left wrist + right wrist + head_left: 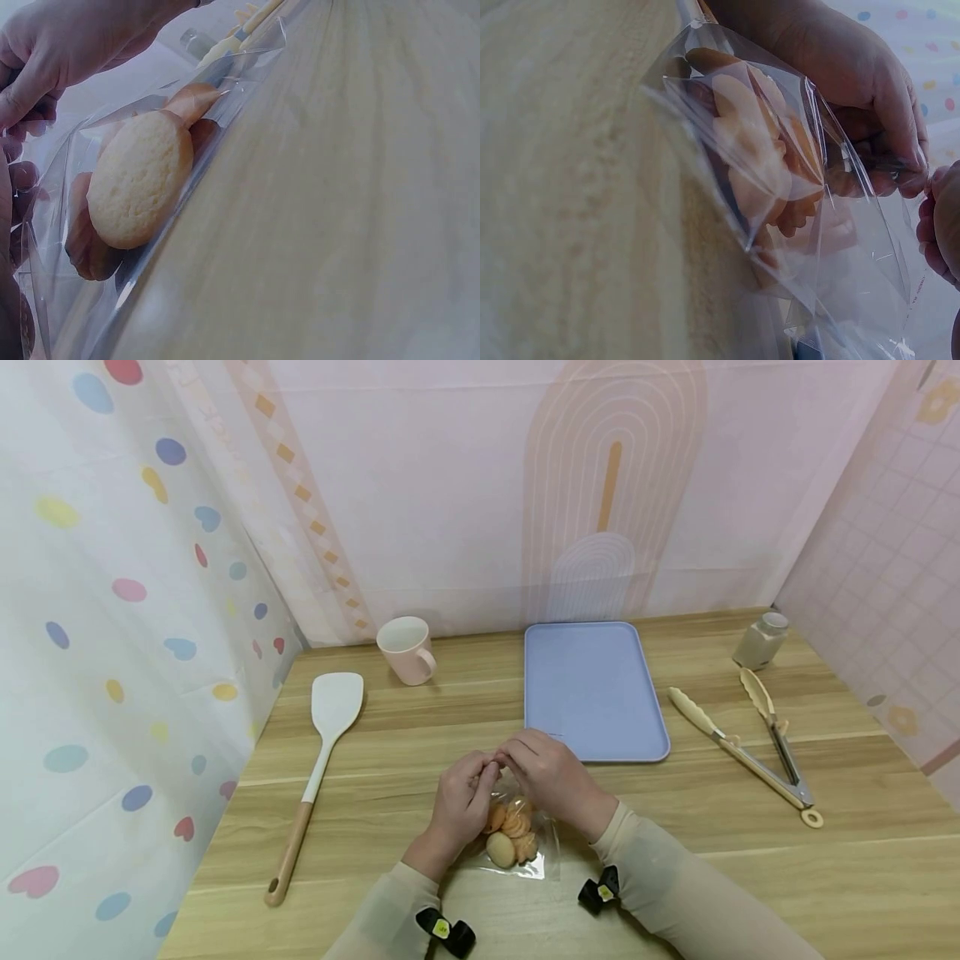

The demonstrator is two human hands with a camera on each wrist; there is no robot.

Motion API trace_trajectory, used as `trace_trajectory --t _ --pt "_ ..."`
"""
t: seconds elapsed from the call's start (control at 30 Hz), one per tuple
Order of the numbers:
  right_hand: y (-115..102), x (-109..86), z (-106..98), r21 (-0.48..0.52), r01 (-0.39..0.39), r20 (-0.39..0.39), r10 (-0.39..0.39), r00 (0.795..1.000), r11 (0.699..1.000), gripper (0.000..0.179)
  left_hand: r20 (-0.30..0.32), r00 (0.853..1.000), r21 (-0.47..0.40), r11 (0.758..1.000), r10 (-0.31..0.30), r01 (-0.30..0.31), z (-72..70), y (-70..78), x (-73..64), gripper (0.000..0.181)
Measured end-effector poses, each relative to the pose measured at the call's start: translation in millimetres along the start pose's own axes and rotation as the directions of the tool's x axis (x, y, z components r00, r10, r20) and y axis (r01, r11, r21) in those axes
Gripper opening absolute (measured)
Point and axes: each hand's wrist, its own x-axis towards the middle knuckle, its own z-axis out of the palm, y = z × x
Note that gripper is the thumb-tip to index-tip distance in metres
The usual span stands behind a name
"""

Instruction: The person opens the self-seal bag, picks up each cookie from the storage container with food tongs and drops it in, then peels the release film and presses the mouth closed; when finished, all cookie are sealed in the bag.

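A clear plastic bag (551, 852) of cookies (501, 850) lies low over the wooden table between the two hands. My left hand (457, 797) pinches the bag's top edge with thumb and curled fingers. Right beside it, my right hand (551, 777) grips the same edge, the fingertips of both hands meeting. In the left wrist view, a round pale cookie (140, 180) shows through the film in front of browner ones. The right wrist view shows scalloped cookies (754, 150) inside the bag and the left hand (855, 75) behind it.
Beyond the hands lies a blue tray (592, 693). A pink mug (408, 656) stands at the back left, near a white spatula (337, 702) with a wooden handle. To the right are spread-open tongs (757, 768) and a small lidded jar (757, 645).
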Motion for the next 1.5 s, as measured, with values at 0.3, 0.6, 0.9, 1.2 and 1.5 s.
trace_trajectory --t 0.3,0.6,0.9,1.2,1.5 --pt "0 -0.6 -1 0.064 -0.102 0.013 0.101 0.995 0.993 0.009 -0.002 1.000 0.002 1.000 -0.001 0.001 0.9 -2.8 -1.1 0.013" --pt "0 -1.8 0 0.128 -0.249 -0.004 0.251 0.968 0.960 0.007 -0.010 0.998 0.004 0.998 -0.062 0.062 1.8 -2.1 -2.2 0.012" --pt "6 3.5 -11 0.199 -0.488 -0.089 0.511 0.855 0.850 0.009 -0.100 0.922 -0.208 0.914 -0.373 0.348 -5.0 24.1 10.2 0.015" --pt "22 8.4 -28 0.334 -0.618 -0.132 0.684 0.717 0.712 0.014 -0.171 0.825 -0.323 0.822 -0.538 0.469 -8.4 4.2 6.6 0.019" --pt "40 7.2 -44 0.464 -0.692 -0.143 0.818 0.558 0.553 0.021 -0.251 0.806 -0.278 0.838 -0.536 0.470 -16.9 7.7 12.1 0.021"
